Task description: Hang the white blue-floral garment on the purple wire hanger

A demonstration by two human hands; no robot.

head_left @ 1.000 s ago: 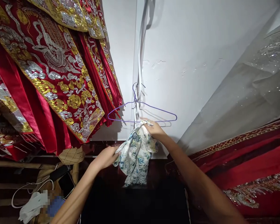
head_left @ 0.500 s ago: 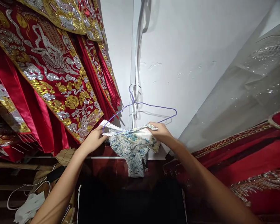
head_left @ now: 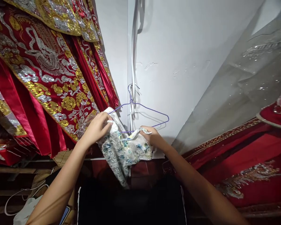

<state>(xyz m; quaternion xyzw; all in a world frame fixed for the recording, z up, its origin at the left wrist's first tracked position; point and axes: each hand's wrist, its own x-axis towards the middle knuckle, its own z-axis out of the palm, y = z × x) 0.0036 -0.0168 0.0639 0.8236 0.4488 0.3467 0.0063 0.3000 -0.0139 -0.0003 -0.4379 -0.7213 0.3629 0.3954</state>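
A purple wire hanger (head_left: 152, 110) hangs by its hook from a small peg on the white wall. White cloth with a blue and green floral print, a garment (head_left: 133, 151), drapes below it. Its left part lies over the hanger's left arm, while the right arm of the hanger is bare. My left hand (head_left: 98, 126) is closed on the garment's upper left edge, near the hanger's left end. With my right hand (head_left: 150, 135) I grip the garment's neckline at the right, just under the hanger's bottom bar. The fingertips of my right hand are partly hidden by cloth.
Red garments with gold and silver embroidery (head_left: 46, 68) hang close on the left. On the right are a sheer cover (head_left: 239, 75) and red beaded cloth (head_left: 255, 156). A white strap (head_left: 132, 47) runs down the wall. A white cable (head_left: 8, 203) lies at lower left.
My left hand has raised the garment's left edge further up over the hanger's left arm. The cloth's hanging part has swung left. My right hand has shifted slightly left and down with the neckline.
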